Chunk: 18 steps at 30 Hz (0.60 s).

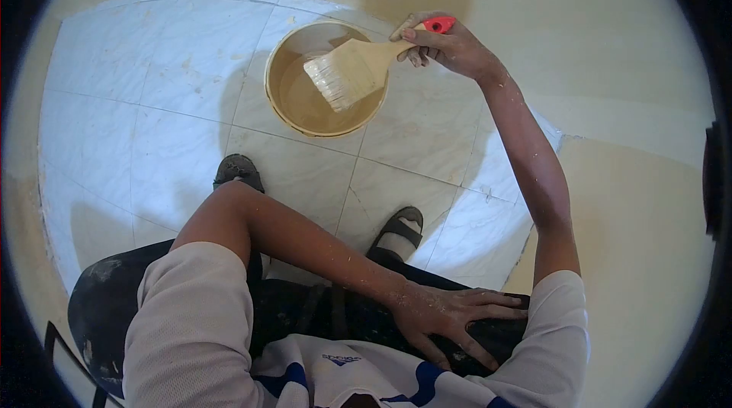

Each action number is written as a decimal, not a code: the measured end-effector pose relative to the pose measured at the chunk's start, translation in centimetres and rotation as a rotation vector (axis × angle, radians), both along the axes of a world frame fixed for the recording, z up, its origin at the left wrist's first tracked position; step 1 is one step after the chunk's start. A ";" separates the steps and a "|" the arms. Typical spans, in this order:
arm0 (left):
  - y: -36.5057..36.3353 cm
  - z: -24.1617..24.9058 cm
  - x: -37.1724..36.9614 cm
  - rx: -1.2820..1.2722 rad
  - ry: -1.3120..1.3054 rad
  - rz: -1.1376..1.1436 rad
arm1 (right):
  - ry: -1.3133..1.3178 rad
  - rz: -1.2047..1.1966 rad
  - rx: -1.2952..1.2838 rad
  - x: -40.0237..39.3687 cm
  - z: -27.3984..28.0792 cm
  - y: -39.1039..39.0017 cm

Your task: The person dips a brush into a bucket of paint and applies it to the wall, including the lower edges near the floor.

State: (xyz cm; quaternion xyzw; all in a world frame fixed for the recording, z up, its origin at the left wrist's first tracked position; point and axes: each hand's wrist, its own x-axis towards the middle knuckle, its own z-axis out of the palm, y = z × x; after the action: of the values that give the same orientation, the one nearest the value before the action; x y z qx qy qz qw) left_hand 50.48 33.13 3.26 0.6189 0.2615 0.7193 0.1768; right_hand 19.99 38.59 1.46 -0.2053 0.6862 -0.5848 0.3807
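My right hand (436, 43) is closed round the handle of a wide paintbrush (358, 69), near its red end. The pale, wet-looking bristles point down and left over the mouth of a round bucket (271, 95). Beige liquid, like paint (301, 107), fills the lower part of the bucket. Across my lap lies my left arm. My left hand (450, 316) rests on my right thigh in dark trousers, its fingers spread and holding nothing. Whitish specks dot both arms.
Marble-look floor tiles (183, 80) lie under the bucket, with a beige wall (549, 4) behind and to the right. My sandalled feet, the right sandal (398, 229) and left sandal (238, 171), are just in front of the bucket.
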 end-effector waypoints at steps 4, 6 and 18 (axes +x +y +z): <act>0.5 0.2 0.1 -0.010 -0.006 -0.060 | -0.211 -0.108 -0.176 0.5 -3.3 2.6; 0.9 0.2 0.2 -0.016 -0.006 -0.087 | -0.341 -0.176 -0.285 1.2 -5.5 3.7; 3.0 0.0 1.4 -0.007 -0.066 -0.078 | -0.889 -0.388 -0.845 6.2 -12.8 4.6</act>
State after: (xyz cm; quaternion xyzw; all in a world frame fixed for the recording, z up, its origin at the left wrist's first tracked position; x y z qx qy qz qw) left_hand 51.87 36.13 3.28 0.6039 0.2336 0.7311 0.2153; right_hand 26.15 43.19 -11.33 0.0522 0.1984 -0.8922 0.4024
